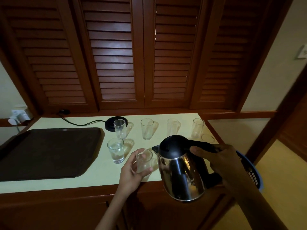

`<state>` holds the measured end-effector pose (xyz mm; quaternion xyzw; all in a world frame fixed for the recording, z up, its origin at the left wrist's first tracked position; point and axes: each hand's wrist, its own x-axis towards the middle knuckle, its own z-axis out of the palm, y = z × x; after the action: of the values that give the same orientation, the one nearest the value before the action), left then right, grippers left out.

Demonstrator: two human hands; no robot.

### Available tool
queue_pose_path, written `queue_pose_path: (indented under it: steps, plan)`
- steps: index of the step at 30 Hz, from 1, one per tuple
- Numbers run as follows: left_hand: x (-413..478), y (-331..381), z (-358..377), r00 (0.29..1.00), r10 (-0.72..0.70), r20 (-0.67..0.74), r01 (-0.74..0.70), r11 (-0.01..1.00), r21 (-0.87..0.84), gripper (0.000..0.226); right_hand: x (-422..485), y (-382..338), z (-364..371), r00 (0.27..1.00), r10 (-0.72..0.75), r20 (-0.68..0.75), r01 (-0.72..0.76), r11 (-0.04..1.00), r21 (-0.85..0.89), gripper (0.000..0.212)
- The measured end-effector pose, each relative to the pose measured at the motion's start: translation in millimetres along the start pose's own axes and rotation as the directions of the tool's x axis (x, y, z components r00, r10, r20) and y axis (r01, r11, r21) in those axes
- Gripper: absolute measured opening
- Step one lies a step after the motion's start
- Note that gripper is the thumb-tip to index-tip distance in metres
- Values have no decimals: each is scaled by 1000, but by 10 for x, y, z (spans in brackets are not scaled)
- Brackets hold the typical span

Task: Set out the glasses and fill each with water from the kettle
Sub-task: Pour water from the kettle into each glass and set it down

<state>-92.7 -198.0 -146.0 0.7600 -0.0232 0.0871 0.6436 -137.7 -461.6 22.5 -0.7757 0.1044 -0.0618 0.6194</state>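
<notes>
My left hand (132, 170) curls round a glass (144, 159) near the front edge of the counter (103, 176). Fingers and thumb grip its lower half so it stays steady under the spout. I cannot tell whether it stands on the counter or is slightly lifted, and it looks empty.

My right hand (221, 161) clasps the black handle of the steel kettle (180, 170). I hold the kettle in the air just right of that glass, with its spout pointing left toward the rim. It hangs close to upright and no stream shows, so I judge this pour has not begun.

Just left stands a filled glass (115, 151), beside a dark tray (49, 153). Four back glasses (147, 129) wait in a row along the rear and look dry. The leftmost stands in front of the kettle's base (110, 122). Another rim shows behind the handle. A blue basket (252, 173) sits past my right wrist.
</notes>
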Motion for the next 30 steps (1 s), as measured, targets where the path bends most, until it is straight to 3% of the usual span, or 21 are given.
queue_pose_path:
  steps: [6, 11, 14, 22, 30]
  plan:
    - [3, 30, 19, 1000, 13, -11, -13, 1000, 0, 73, -93, -106, 32, 999, -32, 43, 36, 993, -114, 37]
    - [-14, 63, 33, 1000, 7, -1, -7, 1000, -15, 75, -98, -152, 45, 997, -48, 54, 56, 984, -170, 45]
    - [-31, 98, 52, 1000, 7, 10, -7, 1000, -13, 75, -100, -160, 43, 995, -69, 75, 84, 970, -226, 36]
    - [-78, 157, 52, 1000, 14, 10, -14, 1000, -27, 74, -86, -184, 46, 996, -54, 73, 75, 941, -330, 38]
    - [-55, 137, 36, 1000, 5, -3, -5, 1000, -20, 74, -46, -187, 47, 997, -50, 62, 68, 935, -348, 41]
